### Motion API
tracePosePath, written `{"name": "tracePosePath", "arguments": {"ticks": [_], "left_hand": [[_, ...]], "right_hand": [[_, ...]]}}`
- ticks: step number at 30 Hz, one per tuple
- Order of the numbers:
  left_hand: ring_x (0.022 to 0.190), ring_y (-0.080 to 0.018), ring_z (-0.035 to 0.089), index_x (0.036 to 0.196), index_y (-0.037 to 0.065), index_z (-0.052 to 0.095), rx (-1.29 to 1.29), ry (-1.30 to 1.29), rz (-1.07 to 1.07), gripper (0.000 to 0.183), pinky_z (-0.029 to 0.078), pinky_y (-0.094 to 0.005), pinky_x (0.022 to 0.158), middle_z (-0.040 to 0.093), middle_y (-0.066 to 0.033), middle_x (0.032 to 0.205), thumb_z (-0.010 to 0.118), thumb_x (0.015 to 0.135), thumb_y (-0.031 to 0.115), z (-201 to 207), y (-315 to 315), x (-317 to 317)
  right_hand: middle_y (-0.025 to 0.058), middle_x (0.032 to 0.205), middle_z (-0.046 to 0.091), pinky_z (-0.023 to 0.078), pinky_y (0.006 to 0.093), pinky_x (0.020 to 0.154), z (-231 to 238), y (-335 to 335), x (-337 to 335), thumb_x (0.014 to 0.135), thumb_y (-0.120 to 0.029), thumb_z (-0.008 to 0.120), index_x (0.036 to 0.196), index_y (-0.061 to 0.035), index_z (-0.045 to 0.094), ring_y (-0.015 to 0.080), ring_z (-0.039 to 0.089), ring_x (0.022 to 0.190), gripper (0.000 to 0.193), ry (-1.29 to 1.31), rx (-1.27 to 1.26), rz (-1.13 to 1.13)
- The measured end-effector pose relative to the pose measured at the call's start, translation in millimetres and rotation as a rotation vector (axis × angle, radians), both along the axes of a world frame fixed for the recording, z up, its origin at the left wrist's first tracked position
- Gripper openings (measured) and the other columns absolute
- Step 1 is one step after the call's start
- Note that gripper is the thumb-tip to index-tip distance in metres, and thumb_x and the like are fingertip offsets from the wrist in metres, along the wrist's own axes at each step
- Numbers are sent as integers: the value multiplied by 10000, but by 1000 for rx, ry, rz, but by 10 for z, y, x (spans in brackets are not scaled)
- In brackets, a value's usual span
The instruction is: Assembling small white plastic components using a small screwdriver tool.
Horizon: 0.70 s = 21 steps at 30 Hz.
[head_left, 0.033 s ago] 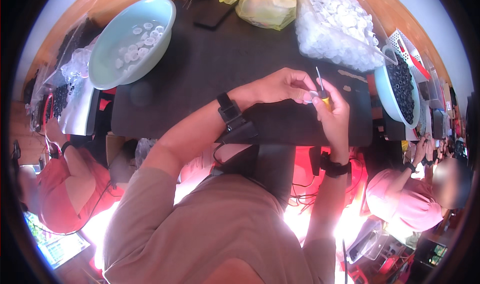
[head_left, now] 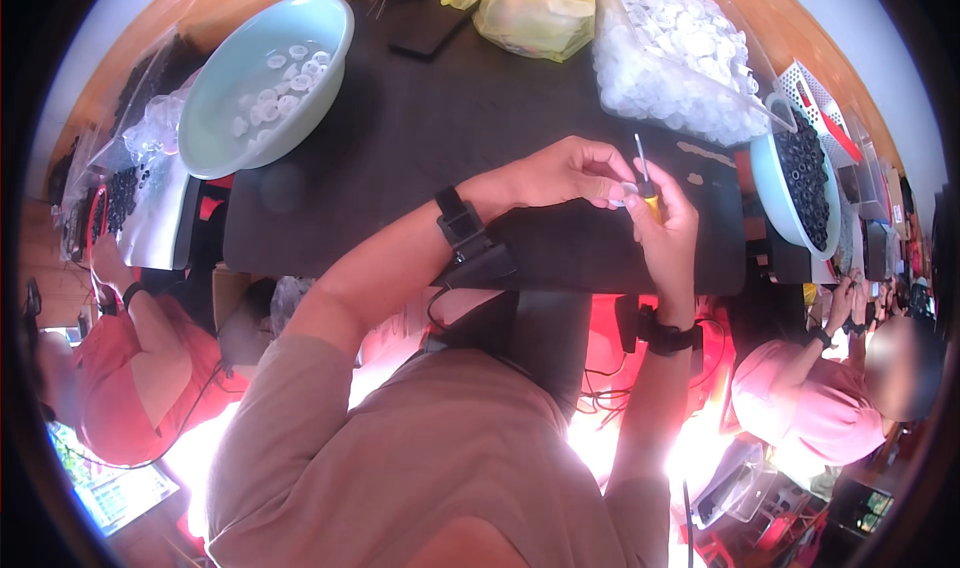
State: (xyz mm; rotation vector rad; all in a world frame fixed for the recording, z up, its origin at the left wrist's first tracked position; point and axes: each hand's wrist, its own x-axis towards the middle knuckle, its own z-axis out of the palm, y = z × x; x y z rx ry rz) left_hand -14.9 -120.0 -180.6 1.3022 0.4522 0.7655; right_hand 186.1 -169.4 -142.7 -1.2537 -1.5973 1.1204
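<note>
Above the dark table [head_left: 420, 118], my two hands meet right of the middle. My left hand [head_left: 568, 173] pinches a small whitish plastic piece [head_left: 625, 192] between thumb and fingertips. In my right hand [head_left: 672, 216] is a screwdriver [head_left: 641, 148] with a yellow and black handle, its thin metal shaft pointing up and away from me. The right thumb and fingers also come close to the whitish piece; whether they touch it I cannot tell. Fingers cover part of the piece and most of the handle.
At the far left, a pale blue basin [head_left: 203, 103] holds several white ring-shaped parts. A clear box [head_left: 612, 73] heaped with white parts stands far right, beside a yellow plastic bag [head_left: 530, 23]. Another blue basin [head_left: 772, 193] holds black rings. Co-workers sit on both sides.
</note>
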Motion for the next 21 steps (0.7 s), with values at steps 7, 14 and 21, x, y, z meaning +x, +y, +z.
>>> {"name": "tracePosePath", "arguments": {"ticks": [7, 14, 21], "left_hand": [[1046, -129, 633, 1315, 19, 582, 64, -159, 64, 387, 518, -275, 919, 654, -60, 1191, 667, 948, 108, -80, 42, 43], [1115, -143, 609, 1330, 30, 570, -122, -72, 21, 364, 522, -317, 971, 636, -58, 1231, 616, 972, 80, 24, 45, -6], [1101, -139, 613, 1335, 24, 574, -151, -135, 60, 369, 523, -316, 978, 646, -58, 1212, 616, 974, 87, -5, 50, -11]], "right_hand": [[27, 889, 636, 348, 184, 453, -121, 11, -155, 921, -65, 679, 1279, -11, 559, 23, 462, 546, 382, 343, -15, -224], [50, 916, 652, 411, 210, 512, -39, -113, -73, 931, -91, 658, 1289, -17, 588, 60, 529, 595, 373, -14, 53, -225], [171, 1077, 698, 515, 353, 801, -44, -298, 78, 971, -101, 568, 1343, -79, 598, 286, 682, 903, 374, -457, 336, -187]]}}
